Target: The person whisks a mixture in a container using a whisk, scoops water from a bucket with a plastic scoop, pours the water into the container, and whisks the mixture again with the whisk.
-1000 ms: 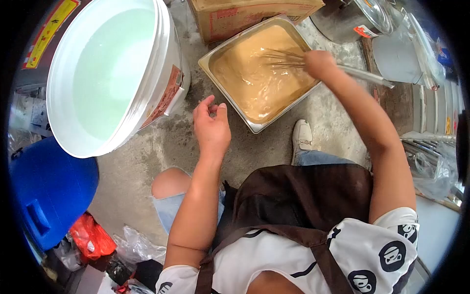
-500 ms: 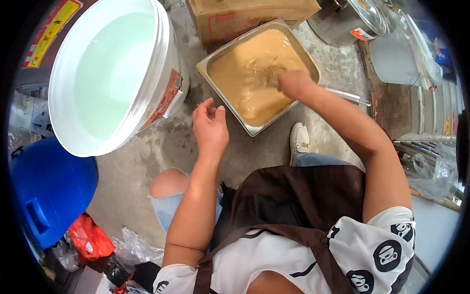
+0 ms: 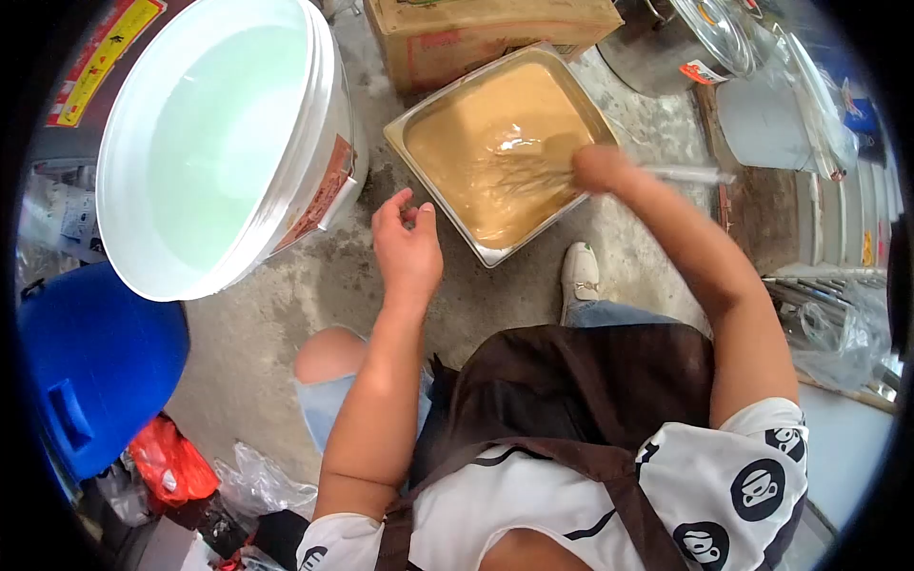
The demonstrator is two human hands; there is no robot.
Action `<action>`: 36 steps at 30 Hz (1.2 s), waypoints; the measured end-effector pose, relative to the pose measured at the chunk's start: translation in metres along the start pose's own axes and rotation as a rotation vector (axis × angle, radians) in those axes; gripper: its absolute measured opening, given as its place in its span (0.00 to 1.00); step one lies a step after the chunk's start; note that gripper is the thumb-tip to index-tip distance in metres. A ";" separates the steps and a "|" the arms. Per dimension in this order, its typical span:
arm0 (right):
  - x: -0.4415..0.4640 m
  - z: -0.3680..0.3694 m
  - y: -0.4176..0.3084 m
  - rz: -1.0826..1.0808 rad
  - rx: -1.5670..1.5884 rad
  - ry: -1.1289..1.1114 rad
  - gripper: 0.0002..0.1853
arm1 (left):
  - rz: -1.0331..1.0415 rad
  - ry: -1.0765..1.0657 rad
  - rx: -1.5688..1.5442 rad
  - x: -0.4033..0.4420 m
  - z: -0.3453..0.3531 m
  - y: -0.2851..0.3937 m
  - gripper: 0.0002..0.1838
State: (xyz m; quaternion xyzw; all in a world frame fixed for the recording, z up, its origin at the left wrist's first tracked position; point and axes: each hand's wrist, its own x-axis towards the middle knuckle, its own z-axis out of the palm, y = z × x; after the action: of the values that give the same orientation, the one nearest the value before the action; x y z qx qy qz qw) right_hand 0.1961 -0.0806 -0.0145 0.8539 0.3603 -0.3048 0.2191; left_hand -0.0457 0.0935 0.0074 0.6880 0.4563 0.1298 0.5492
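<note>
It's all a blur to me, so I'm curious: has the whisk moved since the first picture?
Yes, the whisk has moved toward the person, its wires now farther from the cardboard box.

Standing here, I see one camera worn on the person's head, looking forward and steeply down over the dark brown cloth apron (image 3: 581, 381), within arm's reach of the rectangular silver metal pan (image 3: 491, 255) on the grey concrete floor (image 3: 238, 371).

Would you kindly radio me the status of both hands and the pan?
Right hand gripping whisk, wires in tan liquid; left hand empty beside pan; nothing blocking whisk.
</note>
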 end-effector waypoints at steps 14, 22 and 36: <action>-0.003 -0.031 0.025 0.044 -0.142 0.078 0.10 | 0.022 0.016 0.033 -0.006 -0.011 0.005 0.18; -0.007 -0.013 -0.036 -0.104 -0.013 0.152 0.13 | 0.044 0.020 0.010 -0.004 -0.009 0.007 0.18; 0.000 -0.015 0.019 0.021 -0.107 0.085 0.11 | 0.023 0.007 0.042 -0.005 -0.007 0.004 0.18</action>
State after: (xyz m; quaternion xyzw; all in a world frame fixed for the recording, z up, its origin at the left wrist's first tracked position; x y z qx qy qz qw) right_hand 0.2161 -0.0835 -0.0010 0.8569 0.3762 -0.2464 0.2520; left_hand -0.0513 0.0945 0.0148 0.7040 0.4530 0.1289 0.5316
